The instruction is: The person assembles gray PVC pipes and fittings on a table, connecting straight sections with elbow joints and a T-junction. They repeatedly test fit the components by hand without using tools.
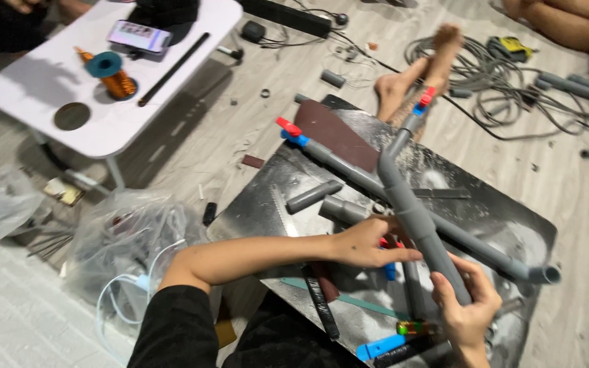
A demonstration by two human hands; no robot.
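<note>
- The right hand is closed around the lower end of a grey pipe assembly, fingers wrapped over the tube and thumb pressing its side.
- The left hand rests against the same assembly higher up, fingers stretched flat and together along the tube; whether it truly grips I cannot tell. Red and blue valve parts show just under its fingertips.
- The assembly is a branched run of grey tubes, held tilted above a dark metal sheet that lies on the floor. Its far branches end in two valves with red handles, one up and left of the assembly's fork, the other beyond the fork near a bare foot.
- A loose grey pipe piece lies on the sheet just left of the assembly; a brown sandpaper sheet lies beyond it.
- Well to the left of the assembly stands a low white surface carrying a copper wire spool, a phone and a black rod.
- A tangle of grey cable lies on the floor to the right, past the assembly's far end.
</note>
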